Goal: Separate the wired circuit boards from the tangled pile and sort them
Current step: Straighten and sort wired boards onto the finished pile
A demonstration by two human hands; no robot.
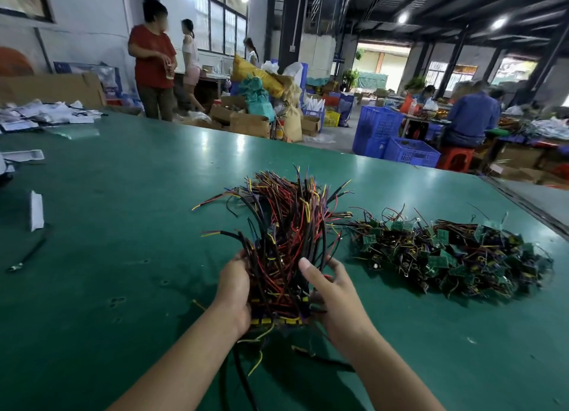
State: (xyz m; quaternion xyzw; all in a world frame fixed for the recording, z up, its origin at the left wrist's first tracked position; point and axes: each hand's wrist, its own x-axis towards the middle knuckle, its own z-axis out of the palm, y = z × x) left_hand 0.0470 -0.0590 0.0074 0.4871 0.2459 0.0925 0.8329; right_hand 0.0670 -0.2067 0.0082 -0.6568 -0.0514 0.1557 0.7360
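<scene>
A thick bundle of wired boards (286, 241), with red, black and yellow wires fanning away from me, is lifted slightly over the green table (123, 195). My left hand (234, 293) grips its near end from the left. From the right, my right hand (332, 296) holds that same end, thumb raised along the wires. Yellow parts show at the bundle's near end between my hands. To the right lies a tangled pile of small green circuit boards with wires (449, 253), apart from both hands.
White plastic pieces (36, 210) and a dark tool (27, 255) lie at the table's left; papers and bags (46, 115) sit at its far left. The table's right edge (529, 207) runs diagonally. People, blue crates (400, 146) and boxes stand beyond.
</scene>
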